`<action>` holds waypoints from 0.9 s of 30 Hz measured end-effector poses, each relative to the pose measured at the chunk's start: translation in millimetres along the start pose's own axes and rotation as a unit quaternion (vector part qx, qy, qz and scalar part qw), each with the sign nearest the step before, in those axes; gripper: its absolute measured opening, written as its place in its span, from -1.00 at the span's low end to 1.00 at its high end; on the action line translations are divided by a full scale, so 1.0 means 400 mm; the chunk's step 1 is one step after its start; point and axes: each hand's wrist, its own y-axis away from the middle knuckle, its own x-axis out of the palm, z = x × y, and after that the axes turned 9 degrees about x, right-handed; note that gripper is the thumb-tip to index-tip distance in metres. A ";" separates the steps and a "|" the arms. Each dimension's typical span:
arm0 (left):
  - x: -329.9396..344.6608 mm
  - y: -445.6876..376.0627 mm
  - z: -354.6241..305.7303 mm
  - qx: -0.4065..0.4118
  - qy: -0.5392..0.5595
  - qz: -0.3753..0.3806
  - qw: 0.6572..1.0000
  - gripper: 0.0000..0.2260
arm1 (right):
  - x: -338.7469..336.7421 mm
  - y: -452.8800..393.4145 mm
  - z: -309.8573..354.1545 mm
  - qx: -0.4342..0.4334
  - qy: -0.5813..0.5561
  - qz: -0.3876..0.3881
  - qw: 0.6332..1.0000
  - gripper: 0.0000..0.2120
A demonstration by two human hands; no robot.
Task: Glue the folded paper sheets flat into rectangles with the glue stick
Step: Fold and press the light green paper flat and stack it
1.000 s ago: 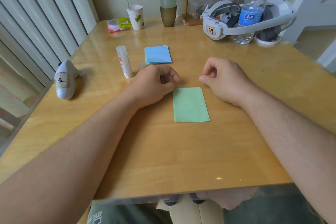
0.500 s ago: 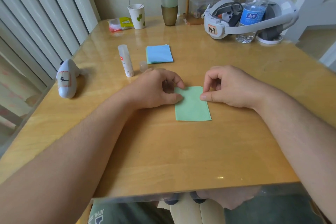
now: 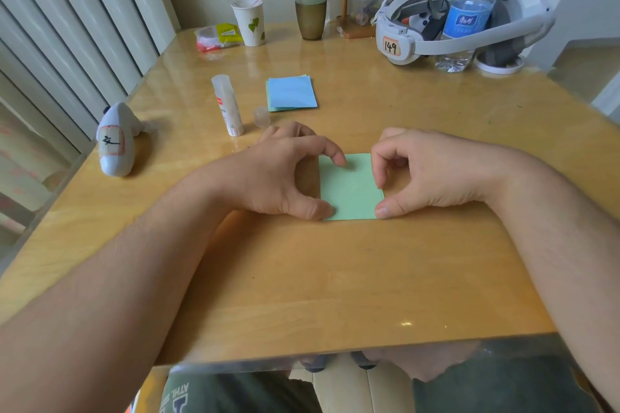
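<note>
Green folded sheet (image 3: 350,189), long axis 12–6, fingertip-pressed between left hand (image 3: 281,178) at 9 and right hand (image 3: 432,174) at 3; glue stick (image 3: 227,106) at 10, nearer left

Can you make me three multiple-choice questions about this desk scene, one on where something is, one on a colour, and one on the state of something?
1. Where does the glue stick stand?
A. left of the blue paper stack
B. on the green paper
C. beside the water bottle

2. What colour is the folded paper under the hands?
A. pink
B. light green
C. white

3. What state is the glue stick in?
A. lying capped
B. held in a hand
C. upright, cap off beside it

Answers: 1 A, it stands on the table left of the stack. 2 B, the sheet pressed by the left hand and right hand is light green. 3 C, the clear cap sits apart on the table.
</note>
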 end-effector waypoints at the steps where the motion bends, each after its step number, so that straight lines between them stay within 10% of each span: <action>1: 0.000 0.000 -0.002 0.002 0.011 -0.004 1.000 -0.39 | 0.001 -0.001 -0.001 -0.003 -0.007 -0.007 1.000 -0.63; 17: 0.040 -0.039 -0.023 0.033 -0.008 -0.070 0.997 -0.27 | 0.022 -0.022 0.005 -0.001 -0.008 -0.045 0.999 -0.59; 27: 0.024 -0.057 0.024 -0.040 -0.022 -0.162 0.986 -0.74 | 0.022 -0.072 -0.021 0.079 -0.078 -0.225 0.968 -0.78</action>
